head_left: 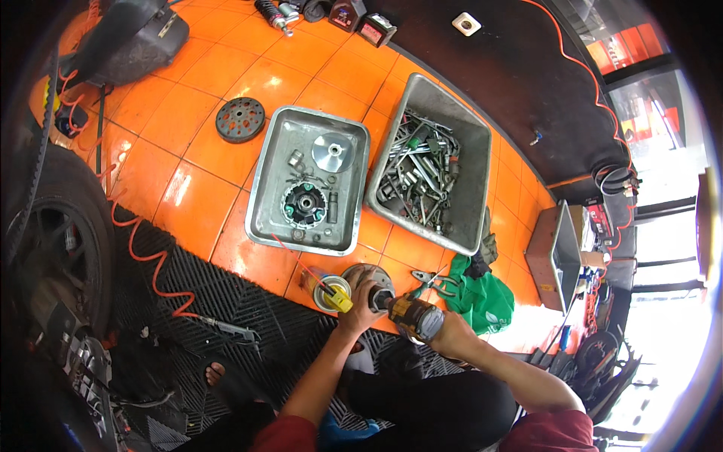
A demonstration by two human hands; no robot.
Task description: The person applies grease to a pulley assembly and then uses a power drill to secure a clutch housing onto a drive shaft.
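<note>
My right hand (453,336) is wrapped round the grip of a yellow and black cordless impact wrench (413,313). Its socket end points left, right up against my left hand (360,309). The fingers of that hand are closed on a round metal disc-shaped part (370,276), partly hidden behind them. Whether the socket is seated on the part cannot be made out. Just left of it stands a spray can with a yellow nozzle head (339,297) and a thin red straw. A pair of pliers (433,279) lies beyond the wrench.
A grey tray (256,203) holds a clutch assembly (304,204), a shiny pulley disc (333,153) and small parts. Right of it, a deep grey bin (476,188) is full of tools. A drilled clutch bell (240,119), green bag (482,301), air blow gun (226,328) and wheel (71,233) surround me.
</note>
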